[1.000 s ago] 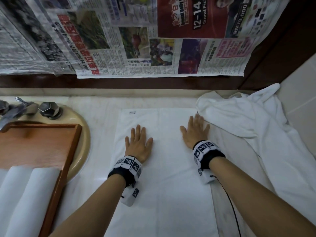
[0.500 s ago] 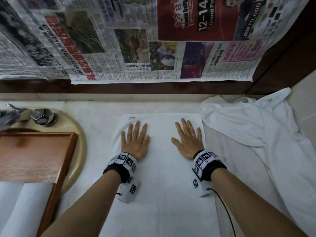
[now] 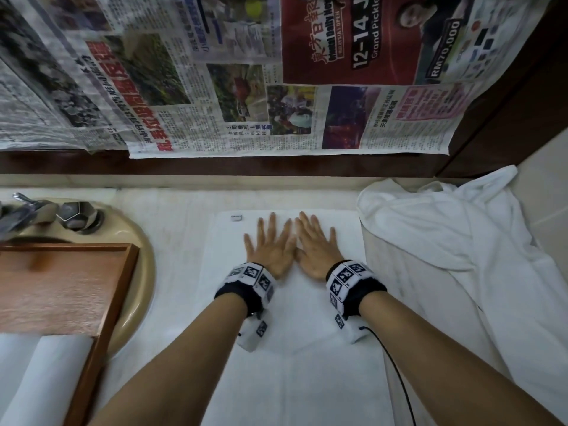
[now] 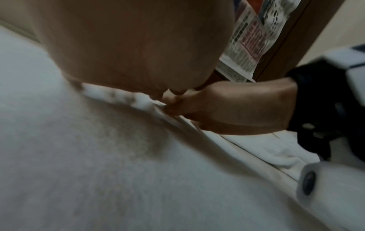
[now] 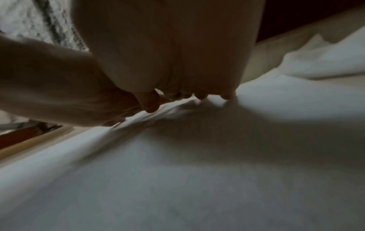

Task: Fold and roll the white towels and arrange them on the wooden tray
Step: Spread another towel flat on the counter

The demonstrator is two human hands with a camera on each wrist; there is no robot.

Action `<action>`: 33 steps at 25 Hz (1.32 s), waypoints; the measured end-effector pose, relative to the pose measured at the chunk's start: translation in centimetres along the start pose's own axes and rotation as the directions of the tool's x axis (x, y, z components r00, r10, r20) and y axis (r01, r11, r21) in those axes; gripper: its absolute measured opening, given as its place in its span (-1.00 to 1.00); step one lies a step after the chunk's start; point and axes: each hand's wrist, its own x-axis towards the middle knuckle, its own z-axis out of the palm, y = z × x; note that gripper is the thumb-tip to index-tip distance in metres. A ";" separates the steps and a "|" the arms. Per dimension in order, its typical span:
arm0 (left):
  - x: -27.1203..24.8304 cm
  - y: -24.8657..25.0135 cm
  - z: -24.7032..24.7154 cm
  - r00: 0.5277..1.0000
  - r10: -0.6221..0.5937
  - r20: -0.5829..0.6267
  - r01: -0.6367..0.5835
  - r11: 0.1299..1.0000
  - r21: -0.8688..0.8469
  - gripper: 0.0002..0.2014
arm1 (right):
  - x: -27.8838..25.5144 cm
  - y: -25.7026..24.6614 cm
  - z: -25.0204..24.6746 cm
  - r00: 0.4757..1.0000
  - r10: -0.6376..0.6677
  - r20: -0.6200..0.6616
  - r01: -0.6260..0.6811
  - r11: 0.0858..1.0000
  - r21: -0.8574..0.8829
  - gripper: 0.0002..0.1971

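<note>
Fingers (image 3: 270, 224) of both hands lie straight and spread, holding nothing. Left hand (image 3: 270, 252) and right hand (image 3: 313, 249) press side by side on the flat white rectangular towel (image 3: 295, 364) spread on the pale surface (image 3: 172, 241). Recommended: sweep palms outward evenly, clearing creases before rolling. Wooden tray (image 3: 116, 290) sits left.

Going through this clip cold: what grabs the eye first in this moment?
Two flat hands, the left hand and right hand, press side by side on the folded white towel spread mid-counter. Bright newspaper sheets hang across the wall behind. At left, the wooden tray lies over the sink with rolled towels at its near end; a crumpled towel heaps at right.
</note>
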 end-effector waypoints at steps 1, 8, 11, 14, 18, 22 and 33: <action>0.2 0.3 0.3 0.997 0.064 0.036 -0.065 0.998 0.011 -0.45 | 0.3 -0.1 0.2 0.999 -0.037 0.027 0.038 0.999 -0.004 -0.34; 1.1 -7.3 -1.9 0.998 -0.039 -0.056 0.044 0.994 0.097 -0.49 | 0.2 4.7 -0.1 0.987 0.157 0.025 -0.157 0.988 -0.011 -0.32; 0.8 -9.0 -2.1 0.985 -0.136 -0.109 0.143 0.988 0.063 -0.46 | -0.3 5.8 -0.3 0.972 0.234 0.028 -0.235 0.972 0.017 -0.29; 0.7 -9.3 -2.4 0.979 -0.172 -0.111 0.179 0.983 0.052 -0.44 | -0.5 5.8 -1.1 0.963 0.266 0.049 -0.268 0.963 0.029 -0.27; -1.6 -7.0 -2.3 0.980 -0.118 -0.157 0.126 0.991 0.036 -0.41 | -3.6 1.8 -0.9 0.985 0.171 -0.018 -0.171 0.985 0.022 -0.30; -7.3 -3.7 2.9 0.989 0.131 0.065 -0.132 0.991 0.010 -0.44 | -9.5 -4.3 6.0 0.984 -0.125 0.124 0.126 0.992 -0.001 -0.32; -15.1 -4.6 7.1 0.988 0.139 0.067 -0.138 0.990 -0.020 -0.41 | -18.0 -4.0 11.1 0.979 -0.154 0.130 0.164 0.984 -0.066 -0.32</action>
